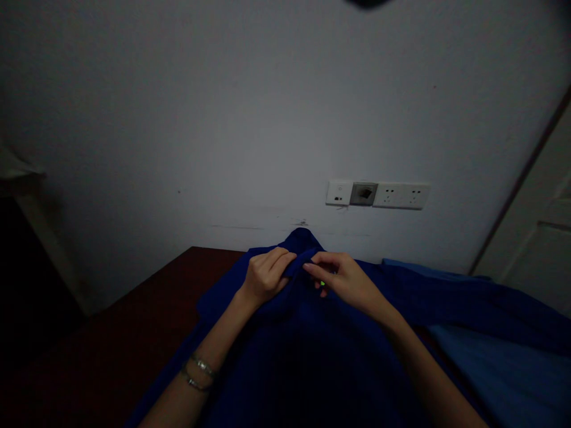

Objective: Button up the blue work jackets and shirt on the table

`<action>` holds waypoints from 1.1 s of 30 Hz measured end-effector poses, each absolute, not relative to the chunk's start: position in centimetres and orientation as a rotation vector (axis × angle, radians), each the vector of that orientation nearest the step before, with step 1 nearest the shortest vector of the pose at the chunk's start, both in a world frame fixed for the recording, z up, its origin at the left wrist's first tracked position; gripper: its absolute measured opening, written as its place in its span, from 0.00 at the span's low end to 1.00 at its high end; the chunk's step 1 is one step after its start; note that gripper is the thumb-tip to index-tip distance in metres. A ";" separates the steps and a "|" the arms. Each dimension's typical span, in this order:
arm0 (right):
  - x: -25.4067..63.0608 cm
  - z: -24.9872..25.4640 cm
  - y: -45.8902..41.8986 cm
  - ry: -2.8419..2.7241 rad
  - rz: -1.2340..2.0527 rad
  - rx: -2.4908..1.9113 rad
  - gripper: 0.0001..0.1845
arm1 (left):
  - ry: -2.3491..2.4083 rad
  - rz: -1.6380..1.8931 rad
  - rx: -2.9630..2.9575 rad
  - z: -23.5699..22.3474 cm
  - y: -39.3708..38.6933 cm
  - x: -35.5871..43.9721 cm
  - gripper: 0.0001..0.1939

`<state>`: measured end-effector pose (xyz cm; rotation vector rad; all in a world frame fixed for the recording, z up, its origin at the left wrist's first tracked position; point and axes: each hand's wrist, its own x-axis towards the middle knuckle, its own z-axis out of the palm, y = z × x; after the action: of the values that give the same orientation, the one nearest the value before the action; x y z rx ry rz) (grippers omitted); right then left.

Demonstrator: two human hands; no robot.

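A dark blue garment (303,339) spreads over the reddish-brown tabletop, and what looks like a long sleeve stretches off to the right. My left hand (266,276) is closed on a fold of it near the top, knuckles up, with metal bracelets on the wrist. Just to its right, my right hand (343,278) pinches the same part of the fabric between thumb and forefinger. A small bright green spot (323,283) shows by the curled lower fingers of my right hand; its kind is unclear. Dim light hides detail in the cloth's lower middle.
Behind the tabletop (165,291) rises a pale wall with a row of sockets (400,195). Lighter blue cloth (504,374) lies at the right under the garment. A pale panelled door (539,238) stands at the right edge. Dark furniture (31,279) is at the left.
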<state>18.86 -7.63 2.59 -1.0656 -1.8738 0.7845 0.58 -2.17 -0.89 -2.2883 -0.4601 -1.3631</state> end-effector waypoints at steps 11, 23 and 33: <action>20.2 3.8 -9.0 -2.301 0.007 -0.922 0.08 | -1.192 -1.320 -3.805 2.9 -3.1 -1.4 0.20; 19.7 2.7 -8.4 -2.336 -0.418 -0.997 0.11 | -1.971 -1.825 -3.602 1.6 -3.5 0.8 0.14; 18.2 2.2 -8.4 -1.965 -0.257 -1.168 0.11 | -1.622 -2.410 -2.966 2.1 -4.3 1.9 0.09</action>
<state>18.19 -8.42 2.19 -1.1680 -1.9652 -0.2567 1.88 -4.33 2.12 -2.9659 -1.6217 -2.4105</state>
